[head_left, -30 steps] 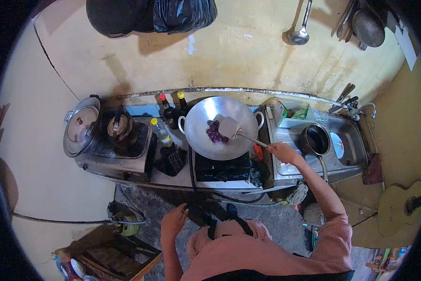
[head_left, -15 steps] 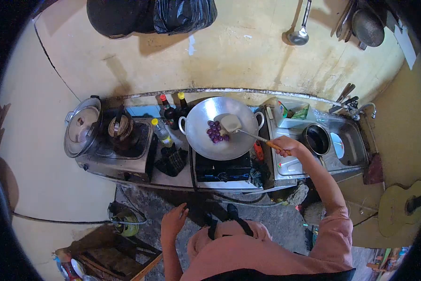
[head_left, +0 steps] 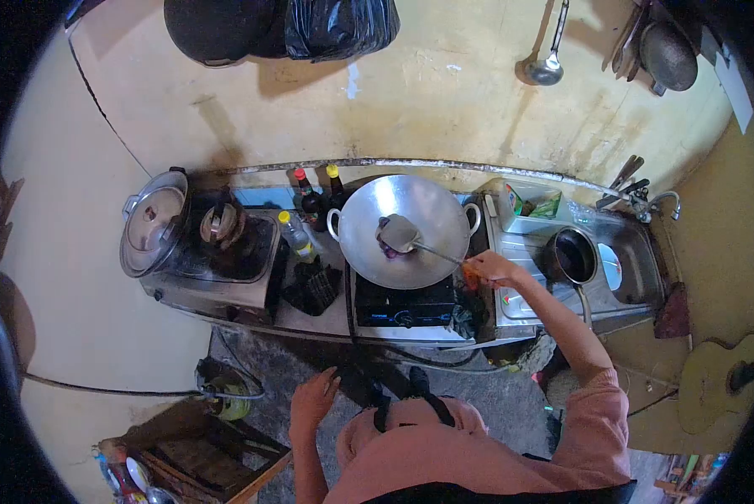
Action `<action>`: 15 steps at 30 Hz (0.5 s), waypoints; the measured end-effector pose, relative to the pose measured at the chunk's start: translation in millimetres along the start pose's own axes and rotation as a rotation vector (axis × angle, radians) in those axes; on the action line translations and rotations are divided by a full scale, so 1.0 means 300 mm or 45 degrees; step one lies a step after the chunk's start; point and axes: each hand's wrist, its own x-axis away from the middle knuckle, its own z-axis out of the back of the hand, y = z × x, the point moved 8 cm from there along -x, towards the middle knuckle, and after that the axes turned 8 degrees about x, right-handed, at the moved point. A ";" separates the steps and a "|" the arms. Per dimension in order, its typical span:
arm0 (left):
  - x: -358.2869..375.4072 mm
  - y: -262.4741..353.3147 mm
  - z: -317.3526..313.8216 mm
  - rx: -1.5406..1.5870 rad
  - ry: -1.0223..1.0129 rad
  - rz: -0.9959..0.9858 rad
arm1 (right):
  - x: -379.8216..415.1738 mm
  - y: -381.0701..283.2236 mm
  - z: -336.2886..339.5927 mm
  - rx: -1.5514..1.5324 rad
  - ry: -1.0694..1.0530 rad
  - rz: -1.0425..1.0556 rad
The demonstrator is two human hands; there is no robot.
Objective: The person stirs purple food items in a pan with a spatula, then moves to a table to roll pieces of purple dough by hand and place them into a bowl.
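A large silver wok (head_left: 427, 252) with two loop handles sits on a black gas stove (head_left: 402, 307). In it lies a small pile of purple pieces (head_left: 391, 250), mostly hidden under the broad metal head of a spatula (head_left: 400, 233). My right hand (head_left: 492, 270) is wrapped round the spatula's wooden handle, just right of the wok. My left hand (head_left: 313, 398) hangs over the floor in front of the counter, holding nothing, its fingers partly spread.
Left of the wok stand bottles (head_left: 296, 236), a black plastic bag (head_left: 311, 287), a second stove (head_left: 268, 260) and a lidded pot (head_left: 154, 220). On the right are a dark saucepan (head_left: 571, 254), a white container (head_left: 530, 220) and the sink (head_left: 640, 260).
The spatula head has moved left and down onto the purple pieces, covering most of them. My right hand has shifted left towards the wok. The view has shifted slightly.
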 end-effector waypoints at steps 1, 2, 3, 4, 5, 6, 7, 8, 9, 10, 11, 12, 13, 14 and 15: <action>0.001 0.000 0.001 0.006 0.001 0.002 | 0.005 -0.007 0.030 0.066 0.024 0.025; 0.002 -0.004 0.004 0.014 0.004 0.006 | 0.007 -0.022 0.050 0.134 0.047 0.052; 0.003 -0.018 0.002 0.009 0.005 0.019 | 0.016 -0.058 0.079 0.308 0.181 0.113; 0.003 -0.034 -0.008 0.005 0.002 0.028 | 0.033 -0.091 0.108 0.480 0.320 0.169; 0.003 -0.044 -0.015 0.004 -0.004 0.037 | 0.049 -0.116 0.133 0.653 0.459 0.220; 0.003 -0.044 -0.016 0.017 -0.004 0.028 | 0.024 -0.093 0.145 0.731 0.527 0.188; 0.003 -0.043 -0.016 0.031 -0.003 0.021 | -0.017 -0.068 0.154 0.810 0.594 0.158; 0.003 -0.043 -0.014 0.044 0.000 0.016 | -0.050 -0.042 0.165 0.889 0.661 0.130; 0.003 -0.044 -0.010 0.042 0.001 0.041 | -0.039 -0.057 0.161 0.900 0.695 0.115; 0.004 -0.040 -0.004 0.041 0.002 0.066 | -0.013 -0.090 0.147 0.912 0.729 0.102; 0.003 -0.039 -0.002 0.040 0.002 0.090 | 0.005 -0.107 0.141 0.924 0.764 0.087; 0.003 -0.039 0.001 0.025 0.014 0.070 | -0.010 -0.101 0.131 0.927 0.758 0.127; 0.002 -0.040 0.003 0.011 0.026 0.047 | -0.041 -0.084 0.124 0.931 0.753 0.165; -0.001 -0.038 0.003 0.000 0.037 0.024 | -0.068 -0.064 0.122 0.936 0.749 0.201; -0.003 -0.035 0.004 0.016 0.041 0.007 | -0.099 -0.035 0.115 0.880 0.686 0.231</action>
